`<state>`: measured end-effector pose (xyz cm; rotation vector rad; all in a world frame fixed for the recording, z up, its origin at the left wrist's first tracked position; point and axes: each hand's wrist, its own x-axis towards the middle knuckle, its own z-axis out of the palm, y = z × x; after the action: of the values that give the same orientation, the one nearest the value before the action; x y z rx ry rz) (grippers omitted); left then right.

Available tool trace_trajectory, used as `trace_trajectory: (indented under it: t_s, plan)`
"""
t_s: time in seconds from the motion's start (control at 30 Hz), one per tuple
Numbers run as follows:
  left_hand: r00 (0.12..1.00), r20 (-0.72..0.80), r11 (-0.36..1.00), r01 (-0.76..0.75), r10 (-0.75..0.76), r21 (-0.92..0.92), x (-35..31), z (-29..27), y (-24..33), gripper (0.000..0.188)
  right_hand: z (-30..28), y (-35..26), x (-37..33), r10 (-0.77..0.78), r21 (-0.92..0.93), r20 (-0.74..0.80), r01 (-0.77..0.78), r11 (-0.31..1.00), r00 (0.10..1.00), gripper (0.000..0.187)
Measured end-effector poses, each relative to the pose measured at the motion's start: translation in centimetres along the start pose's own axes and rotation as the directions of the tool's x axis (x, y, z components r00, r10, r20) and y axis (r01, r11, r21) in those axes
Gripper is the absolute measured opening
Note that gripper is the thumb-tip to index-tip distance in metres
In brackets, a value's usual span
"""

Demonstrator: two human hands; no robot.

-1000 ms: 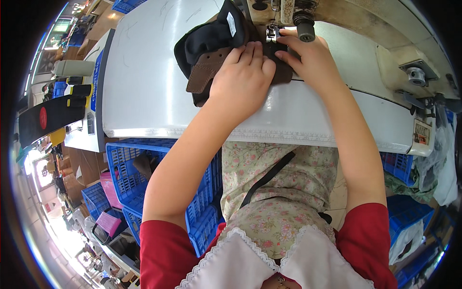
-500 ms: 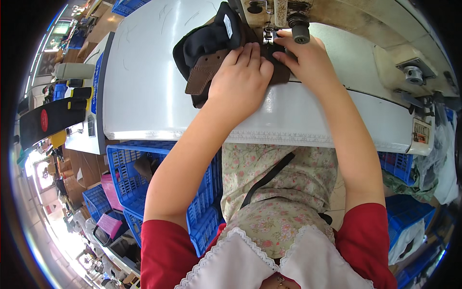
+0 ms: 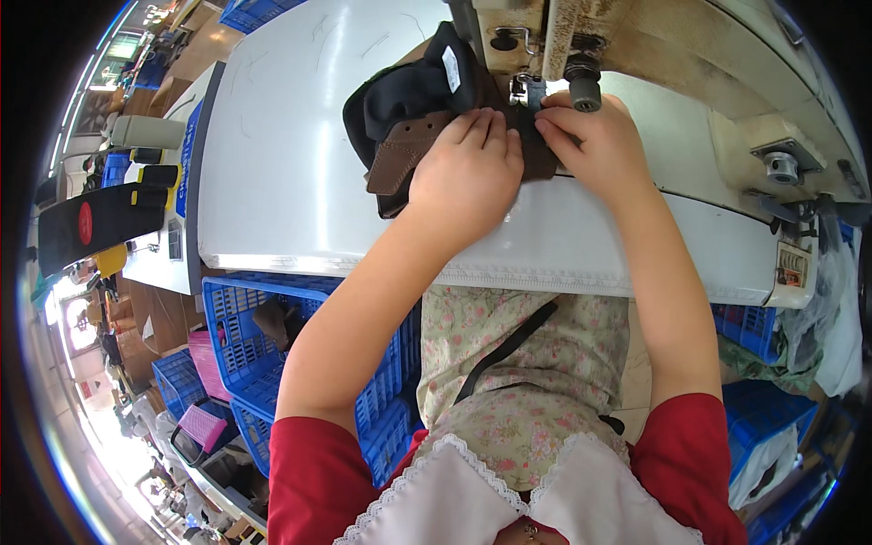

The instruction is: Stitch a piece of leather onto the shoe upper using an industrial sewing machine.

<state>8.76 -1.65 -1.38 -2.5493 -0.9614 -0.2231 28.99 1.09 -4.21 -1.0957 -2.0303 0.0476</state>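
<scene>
A shoe upper (image 3: 407, 145) of brown leather and black padded fabric, with a small white label, lies on the sewing machine's white bed. Its right part reaches the presser foot (image 3: 529, 93). My left hand (image 3: 468, 177) rests on the brown leather with its fingers laid flat and close together. Close to the foot, my right hand (image 3: 595, 141) is bent, thumb and forefinger tips pinching at the upper's right edge. The stitching spot is partly hidden by the machine head and my fingers.
The stained machine head (image 3: 672, 45) with a dark knob (image 3: 583, 84) overhangs my right hand. Blue plastic crates (image 3: 238, 350) stand below the table's front edge on the left, and another blue crate (image 3: 763, 422) at the right. A second sewing station (image 3: 154, 195) is at the far left.
The whole view has shifted slightly, so the table and machine sit lower. Relative to the presser foot, my right fingers have drawn a little toward me. My left hand stays on the shoe upper.
</scene>
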Motion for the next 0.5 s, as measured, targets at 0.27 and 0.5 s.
trace_trajectory:
  t_s: [0.27,0.5]
  plan:
    - [1.000,0.020,1.000,-0.005,0.005,0.016,0.37,0.04,-0.13,0.039,-0.02,0.06,0.16,-0.024,-0.030,-0.008,0.024,0.999,1.000,0.007]
    - [1.000,0.010,0.998,0.010,-0.009,-0.062,0.58,0.20,-0.41,0.041,0.02,0.09,0.10,-0.007,-0.067,0.023,0.009,0.998,1.000,0.010]
